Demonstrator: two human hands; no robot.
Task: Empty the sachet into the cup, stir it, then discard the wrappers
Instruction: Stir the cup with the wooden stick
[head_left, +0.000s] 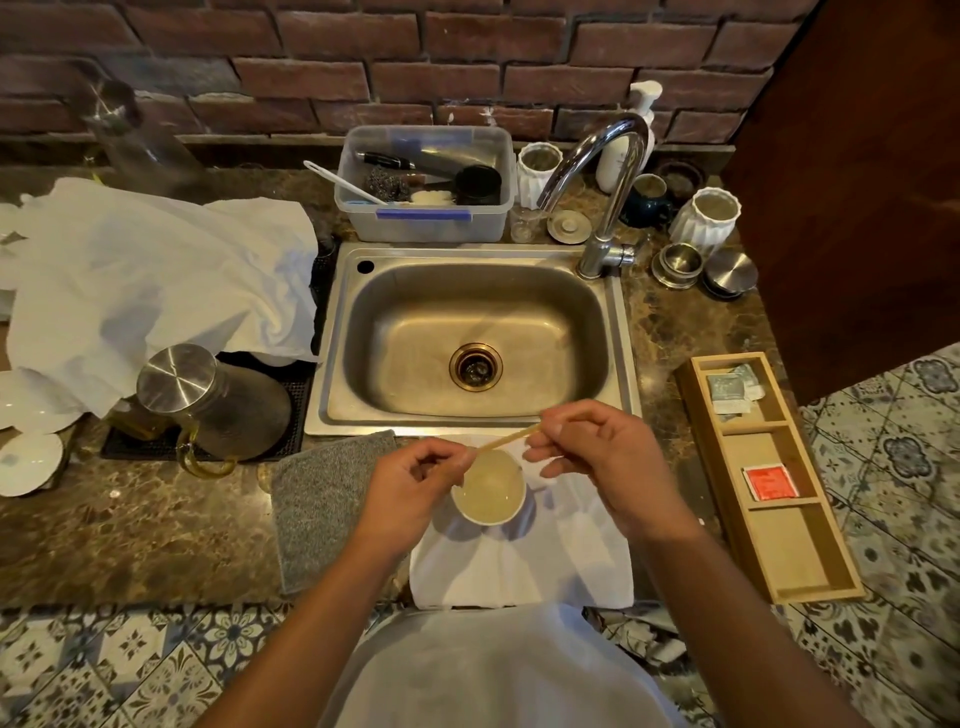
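Note:
A white paper cup (488, 493) holding pale liquid stands on a white cloth (524, 566) at the counter's front edge, below the sink. Just above the cup, both hands hold a thin yellow stick sachet (506, 440) stretched slantwise between them. My left hand (415, 483) pinches its lower left end at the cup's rim. My right hand (592, 447) pinches its upper right end. Whether the sachet is torn cannot be told.
A steel sink (472, 338) with a tap (602, 208) lies behind the cup. A grey cloth (322, 499) lies left, a steel jug (218, 400) beyond it. A wooden tray (769, 478) with sachets sits right. A plastic tub (426, 187) stands behind the sink.

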